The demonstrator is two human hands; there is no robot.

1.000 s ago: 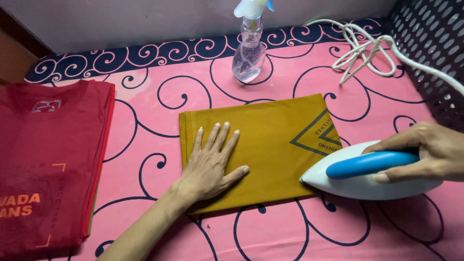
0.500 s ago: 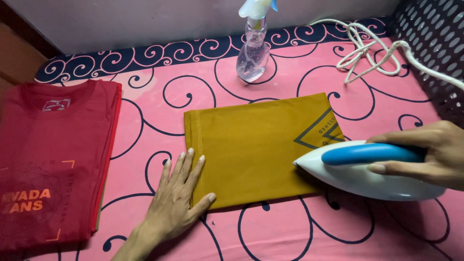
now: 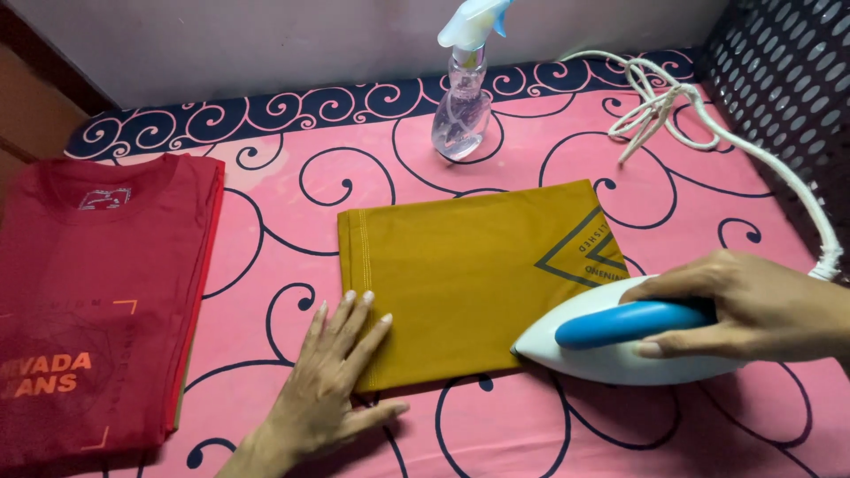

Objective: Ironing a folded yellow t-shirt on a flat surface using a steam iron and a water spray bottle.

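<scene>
light: bright, even, from above | shadows: soft, beneath the hands | focus: sharp; no glare; slight edge darkening

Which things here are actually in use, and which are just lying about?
In use: folded mustard-yellow cloth; white iron with blue handle, gripped by right hand; left hand flat at the cloth's edge.
Lying about: folded red T-shirt; clear spray bottle.

Bare pink cloth (image 3: 283, 190) between red shirt (image 3: 97, 301) and mustard garment (image 3: 469, 274), spray bottle (image 3: 462, 106), cord (image 3: 673, 111) behind.
</scene>
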